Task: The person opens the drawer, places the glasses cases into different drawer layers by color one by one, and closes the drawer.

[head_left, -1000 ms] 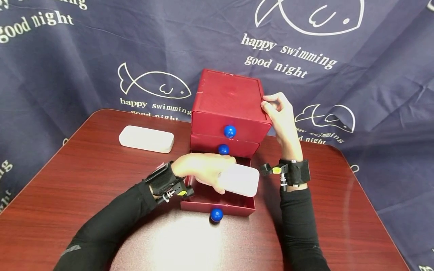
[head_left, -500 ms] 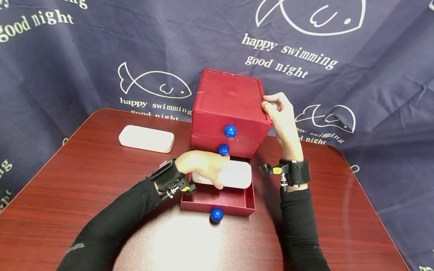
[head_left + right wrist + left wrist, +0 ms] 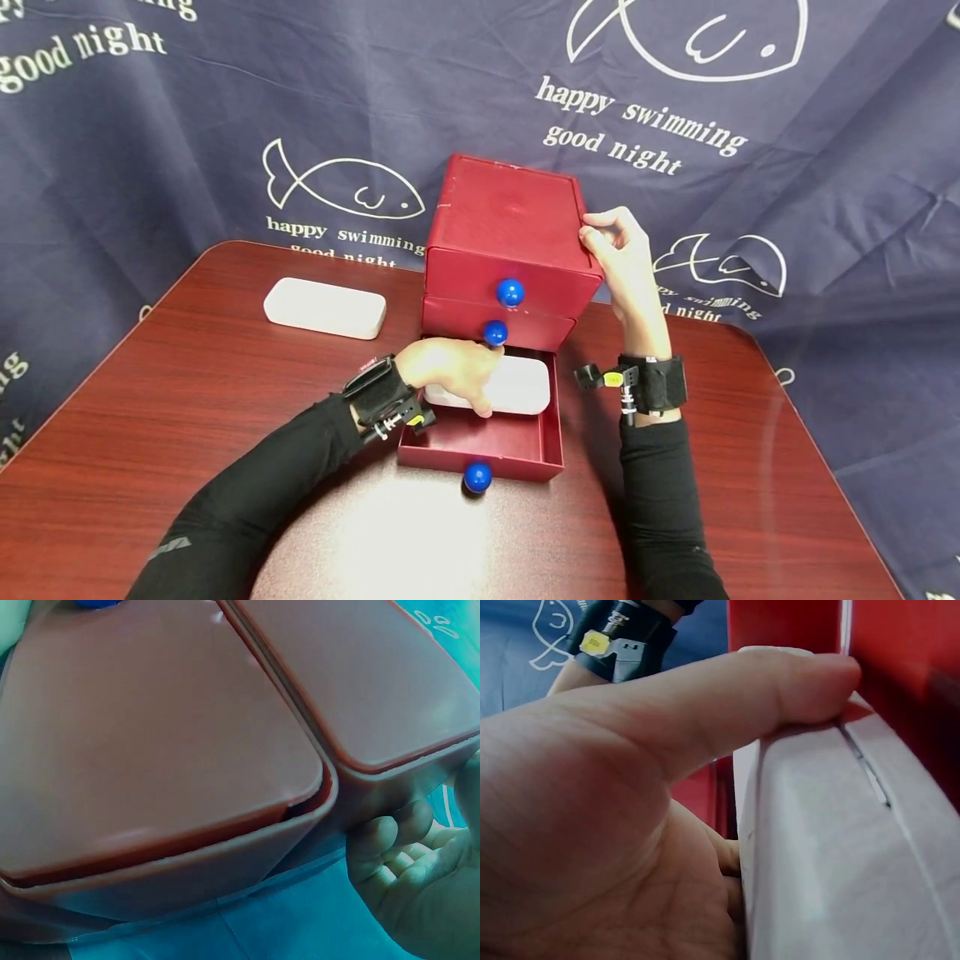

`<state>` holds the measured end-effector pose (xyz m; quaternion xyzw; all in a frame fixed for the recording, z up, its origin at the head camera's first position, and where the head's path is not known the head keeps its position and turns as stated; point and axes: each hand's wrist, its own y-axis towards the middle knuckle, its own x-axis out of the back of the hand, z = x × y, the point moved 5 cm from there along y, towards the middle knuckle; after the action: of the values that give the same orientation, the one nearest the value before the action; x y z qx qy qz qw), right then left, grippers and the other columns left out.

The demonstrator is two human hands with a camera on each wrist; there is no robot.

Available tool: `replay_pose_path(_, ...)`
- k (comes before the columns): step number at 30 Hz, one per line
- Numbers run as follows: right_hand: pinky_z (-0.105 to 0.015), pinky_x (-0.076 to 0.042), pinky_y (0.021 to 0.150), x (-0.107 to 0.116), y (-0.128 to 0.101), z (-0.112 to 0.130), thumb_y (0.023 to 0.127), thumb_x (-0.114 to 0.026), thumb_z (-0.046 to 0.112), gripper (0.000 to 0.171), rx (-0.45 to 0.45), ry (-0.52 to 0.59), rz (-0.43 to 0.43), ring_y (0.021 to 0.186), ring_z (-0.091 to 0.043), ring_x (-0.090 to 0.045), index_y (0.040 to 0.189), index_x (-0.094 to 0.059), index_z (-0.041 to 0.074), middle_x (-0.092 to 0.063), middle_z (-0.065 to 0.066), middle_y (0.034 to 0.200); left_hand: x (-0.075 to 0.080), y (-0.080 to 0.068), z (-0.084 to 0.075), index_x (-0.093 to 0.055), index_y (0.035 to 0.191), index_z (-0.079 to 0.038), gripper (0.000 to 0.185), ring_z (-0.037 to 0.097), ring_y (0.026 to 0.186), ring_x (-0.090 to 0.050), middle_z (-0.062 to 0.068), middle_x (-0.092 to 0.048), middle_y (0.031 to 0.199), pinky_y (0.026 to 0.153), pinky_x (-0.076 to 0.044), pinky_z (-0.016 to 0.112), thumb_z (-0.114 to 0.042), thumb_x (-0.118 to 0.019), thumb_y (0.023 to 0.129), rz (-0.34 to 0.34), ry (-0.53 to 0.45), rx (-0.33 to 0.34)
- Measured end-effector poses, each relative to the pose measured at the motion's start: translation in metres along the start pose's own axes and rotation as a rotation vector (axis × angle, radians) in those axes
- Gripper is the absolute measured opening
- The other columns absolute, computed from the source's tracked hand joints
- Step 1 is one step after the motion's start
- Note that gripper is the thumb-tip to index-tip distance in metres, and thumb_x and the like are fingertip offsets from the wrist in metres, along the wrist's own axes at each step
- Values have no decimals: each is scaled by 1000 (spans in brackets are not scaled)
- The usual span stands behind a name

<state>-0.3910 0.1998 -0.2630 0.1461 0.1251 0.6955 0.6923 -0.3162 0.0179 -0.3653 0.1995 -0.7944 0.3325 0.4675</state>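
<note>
1. One white case (image 3: 324,307) lies flat at the far left of the desk (image 3: 187,417), well apart from everything else.
2. The left hand (image 3: 450,375) reaches into the open bottom drawer (image 3: 480,446) of the red drawer box (image 3: 506,225). Its fingers are curled round a second white case (image 3: 517,385); the left wrist view shows the thumb (image 3: 780,690) pressed along the top of that case (image 3: 840,847), with the other fingers underneath it.
3. That makes two white cases in all: one on the desk, one held low inside the drawer, near its back end.
4. The drawer box stands at the middle of the desk and has three drawers stacked one above another. The top two are pushed in; the bottom one is pulled out toward the person.
5. There are three blue knobs, one per drawer: top (image 3: 510,292), middle (image 3: 495,332), bottom (image 3: 477,477).
6. The right hand (image 3: 622,258) holds the upper right corner of the box, its fingers bent against the side; the right wrist view shows fingertips (image 3: 382,836) touching the red wall (image 3: 172,750).
</note>
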Motion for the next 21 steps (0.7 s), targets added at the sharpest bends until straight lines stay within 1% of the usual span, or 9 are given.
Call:
replay_pose_path(3,-16,-53,52,0,0,0,95,-61,2,10,0,3,2,55,-4,-62,102,-64,9,-65,5,68,-2,2,1,-51,123,0,62,24,102,-66,13,-68,109,99,-53,37,-33,-84,81,-4,2,6)
replay_pose_path(5,-16,-53,52,0,0,0,95,-61,2,11,0,5,3,55,-4,-62,102,-65,10,-65,5,69,-3,3,2,-51,122,-1,62,24,100,-66,13,-68,108,98,-54,37,-33,-84,81,-12,0,10)
replay_pose_path(10,-16,-53,52,0,0,-1,95,-60,2,11,2,5,8,55,-4,-62,102,-64,11,-65,5,68,-4,4,3,-54,118,-4,58,24,95,-67,10,-69,101,95,-56,37,-32,-85,79,-56,0,28)
replay_pose_path(13,-16,-53,52,0,-1,-1,95,-60,2,11,4,5,9,55,-4,-62,102,-64,11,-64,5,68,-5,4,2,-55,119,-4,57,26,95,-67,10,-69,101,94,-57,38,-31,-85,78,-75,13,45)
replay_pose_path(16,-16,-52,51,0,-1,-1,95,-60,2,12,4,7,10,55,-4,-62,102,-64,11,-64,5,67,-6,3,2,-55,122,-3,60,28,101,-68,11,-69,106,96,-57,40,-31,-86,78,-89,39,74)
replay_pose_path(21,-16,-52,51,-1,0,0,95,-60,1,13,2,9,11,55,-4,-62,102,-64,11,-64,5,67,-8,3,3,-52,130,-3,69,29,115,-64,12,-66,123,101,-55,41,-34,-86,79,-86,68,115)
